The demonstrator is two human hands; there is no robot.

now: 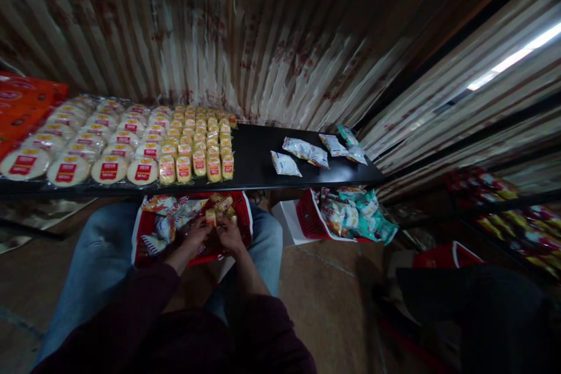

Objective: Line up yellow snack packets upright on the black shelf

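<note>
Both my hands are inside a red basket [248,216] between my knees. My left hand [198,235] is closed on a small yellow wrapped cake [211,218] with an orange label. Close beside it, my right hand [229,235] has curled fingers among more wrapped cakes [225,203]; what it grips is hidden. White and blue snack packets [165,228] fill the basket's left side. Above, on the black shelf [254,155], stand rows of the same small yellow cakes [199,160].
Round white wrapped cakes [109,169] line the shelf's left, beside an orange package [26,105]. Loose packets [302,149] lie on its right. A second red basket [309,213] holds white and green packets. At lower right is another person's dark-clothed leg [473,298].
</note>
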